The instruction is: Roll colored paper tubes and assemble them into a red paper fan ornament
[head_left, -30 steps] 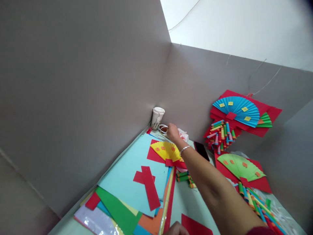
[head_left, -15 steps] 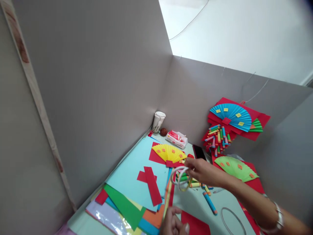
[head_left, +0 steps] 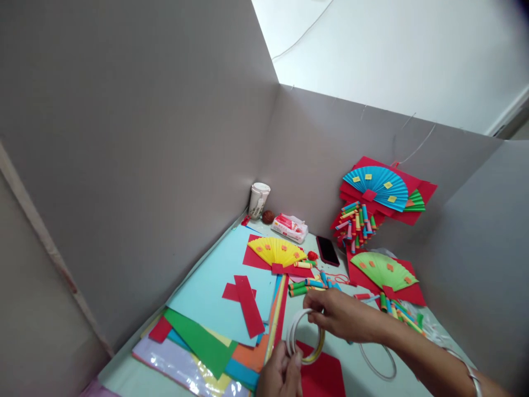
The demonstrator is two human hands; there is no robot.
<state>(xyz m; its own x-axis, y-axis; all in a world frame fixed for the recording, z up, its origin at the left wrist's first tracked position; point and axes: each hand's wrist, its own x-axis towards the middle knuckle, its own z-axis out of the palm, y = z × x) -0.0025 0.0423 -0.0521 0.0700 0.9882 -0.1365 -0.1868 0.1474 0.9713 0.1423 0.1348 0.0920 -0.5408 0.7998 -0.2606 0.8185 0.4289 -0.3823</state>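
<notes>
A white roll of tape [head_left: 298, 326] with a yellowish lower edge is held upright between both hands. My right hand [head_left: 339, 315] pinches its upper right rim with thumb and fingers. My left hand [head_left: 281, 374] is closed at its lower left edge, thumb and forefinger on the rim. Beneath the roll lies a red paper sheet [head_left: 324, 377]. A thin pale ring [head_left: 379, 375] rests on the table by my right forearm. Just beyond my right hand are several small coloured paper rolls [head_left: 298, 292].
A yellow paper fan [head_left: 278, 251] and a light green fan [head_left: 384, 270] lie on red paper. Crossed red strips [head_left: 249, 309] rest on a pale blue sheet [head_left: 206, 292]. Farther back are a white cup [head_left: 259, 199], a tissue pack [head_left: 289, 227] and a phone [head_left: 328, 251]. Grey partitions [head_left: 165, 138] enclose the table.
My right hand has brought the tape roll down and nearer. My left hand, apart from it before, now touches it. The view has shifted slightly.
</notes>
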